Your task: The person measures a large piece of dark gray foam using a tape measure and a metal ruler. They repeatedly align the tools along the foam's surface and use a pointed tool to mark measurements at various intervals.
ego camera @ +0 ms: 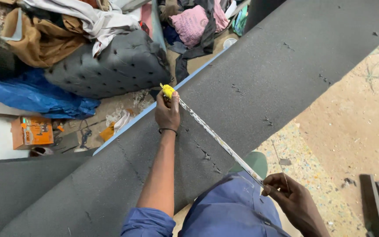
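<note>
Across the grey foam sheet, a tape measure stretches taut; the left hand grips its yellow case, the right hand pinches the blade end, its tip seemingly hidden.

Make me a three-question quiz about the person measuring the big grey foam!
1. Where does the stretched tape measure blade lie?
A. Across the long dark grey foam sheet
B. On the blue tarp
C. Around the orange box

2. What colour is the tape measure case in the left hand?
A. Red
B. Yellow
C. White

3. How is the tape?
A. Rolled up
B. Pulled out straight between both hands
C. Lying loose on the floor

Answers: 1 A, the blade runs over the foam's width. 2 B, the case at the far edge is yellow. 3 B, the right hand pinches its near end, so it stretches taut.
</note>
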